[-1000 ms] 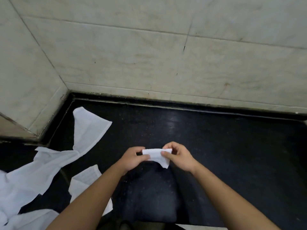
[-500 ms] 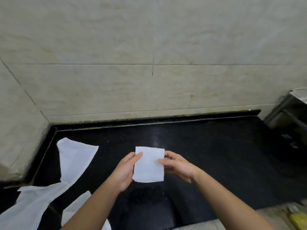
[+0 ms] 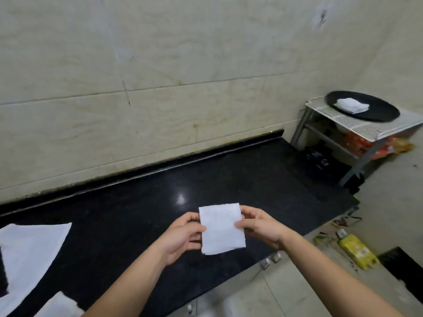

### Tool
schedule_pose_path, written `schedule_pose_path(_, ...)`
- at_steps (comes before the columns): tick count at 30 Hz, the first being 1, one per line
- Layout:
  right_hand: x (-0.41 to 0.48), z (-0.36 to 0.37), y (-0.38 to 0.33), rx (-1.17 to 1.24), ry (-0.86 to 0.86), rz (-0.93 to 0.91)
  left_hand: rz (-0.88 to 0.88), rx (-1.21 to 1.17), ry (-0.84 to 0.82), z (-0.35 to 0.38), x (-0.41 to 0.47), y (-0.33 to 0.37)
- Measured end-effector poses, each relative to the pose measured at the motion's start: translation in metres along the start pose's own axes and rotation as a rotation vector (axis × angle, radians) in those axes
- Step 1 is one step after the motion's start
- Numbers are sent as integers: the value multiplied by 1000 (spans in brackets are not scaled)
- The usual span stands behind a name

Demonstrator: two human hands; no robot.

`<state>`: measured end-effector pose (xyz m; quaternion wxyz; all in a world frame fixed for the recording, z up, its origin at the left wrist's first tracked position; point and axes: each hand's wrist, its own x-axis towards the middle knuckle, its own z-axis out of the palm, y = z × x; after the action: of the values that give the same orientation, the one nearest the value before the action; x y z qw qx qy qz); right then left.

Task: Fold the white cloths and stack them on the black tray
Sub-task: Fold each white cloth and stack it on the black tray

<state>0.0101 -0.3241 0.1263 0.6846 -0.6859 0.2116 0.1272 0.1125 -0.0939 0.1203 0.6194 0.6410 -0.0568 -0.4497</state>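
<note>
A folded white cloth [image 3: 221, 228] is held up above the near edge of the black counter [image 3: 229, 179], pinched along its left edge by the left hand [image 3: 183, 236] and along its right edge by the right hand [image 3: 261, 227]; both hands are closed on it, thumbs on the near face and fingers behind. The cloth is seen as a small upright rectangle, its long axis running near to far. The black tray [image 3: 375, 114] lies far to the right of the hands, well apart from them, on a white wire rack [image 3: 357, 126] beyond the counter's right end, and a folded stack [image 3: 351, 105] already rests on it. The right hand is the nearer of the two to the tray, so the carry is judged to go rightward and away, most likely finished by that hand. Unfolded cloths [image 3: 29, 252] are left on the counter at the near left. Compared with half a second earlier, the view has been swung to the right: the tray and rack, then only glimpsed at the frame's edge, are now fully shown, while the loose cloths have been pushed toward the left border. The grip and the cloth's shape are unchanged.
</note>
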Motion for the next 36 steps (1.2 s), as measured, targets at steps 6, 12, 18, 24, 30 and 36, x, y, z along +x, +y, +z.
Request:
schedule_pose_path(6,-76,-106,15,77,87,-109,78,72,-35,126,24,19)
schedule_pose_path(12,-169,-247,43,155,159,-183,120,116,-109,298,54,33)
schedule_pose_path(18,-229,-346,67,135,204,-189,113,166,-176,415,81,48)
schedule_pose_path(24,-240,-431,82,170,264,-189,126,215,-230,493,132,62)
schedule_pose_path(30,-208,-526,74,148,311,-174,158,234,-277,549,215,90)
schedule_pose_path(36,-152,-634,20,134,343,-179,246,215,-257,604,310,155)
